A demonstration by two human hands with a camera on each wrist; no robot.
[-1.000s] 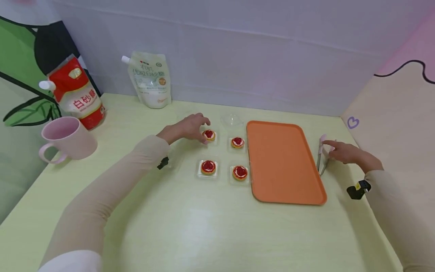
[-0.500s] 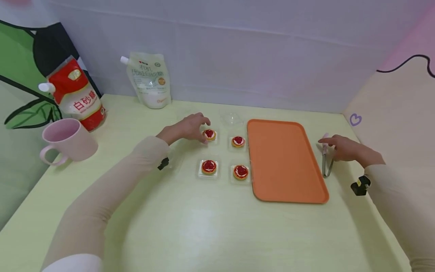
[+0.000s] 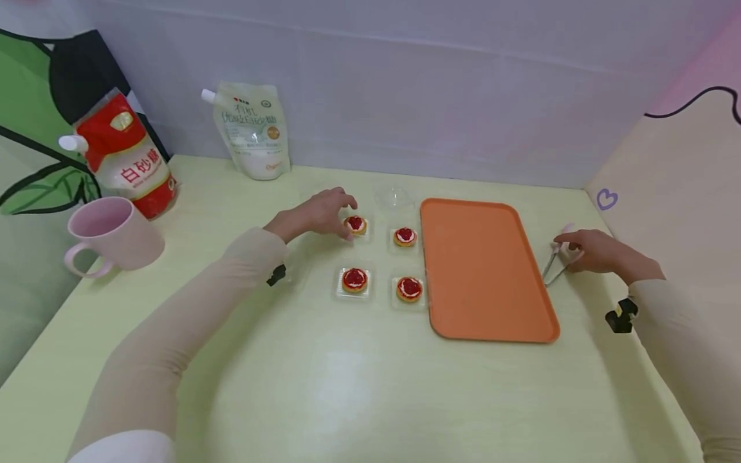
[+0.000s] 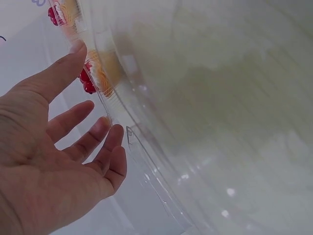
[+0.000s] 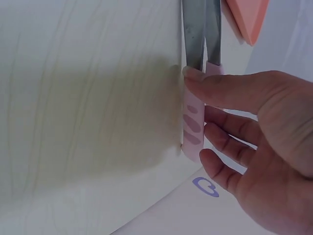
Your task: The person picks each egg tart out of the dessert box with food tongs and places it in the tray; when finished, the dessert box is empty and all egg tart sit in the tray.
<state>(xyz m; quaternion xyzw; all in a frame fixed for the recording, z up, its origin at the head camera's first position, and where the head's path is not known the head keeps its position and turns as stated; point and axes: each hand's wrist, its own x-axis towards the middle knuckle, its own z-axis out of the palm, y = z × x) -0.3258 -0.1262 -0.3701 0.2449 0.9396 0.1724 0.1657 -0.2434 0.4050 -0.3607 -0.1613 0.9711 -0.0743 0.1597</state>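
My left hand [image 3: 321, 214] hovers with loosely bent, spread fingers beside the back-left fruit tart [image 3: 356, 224], its thumb and fingertips right at the clear plastic packaging. In the left wrist view the red-topped tart [image 4: 100, 73] shows behind the thumb, nothing pinched. Three more red tarts sit in clear trays: one back right [image 3: 404, 236], one front left [image 3: 354, 280], one front right [image 3: 409, 289]. At the orange tray's right side my right hand [image 3: 596, 251] holds metal tongs [image 3: 554, 270] by their pink paw-print handles [image 5: 193, 122], thumb on one handle, fingers by the other.
The orange tray [image 3: 486, 270] lies right of the tarts. A clear plastic lid [image 3: 395, 197] is behind them. To the left stand a pink mug [image 3: 118, 235], a red sugar bag [image 3: 130, 157] and a pale green spouted pouch [image 3: 253, 132] against the wall.
The tongs in my right hand swung, looking narrow half a second ago and spread now, with their bent end nearer the tray edge. The left hand stays by the same tart.
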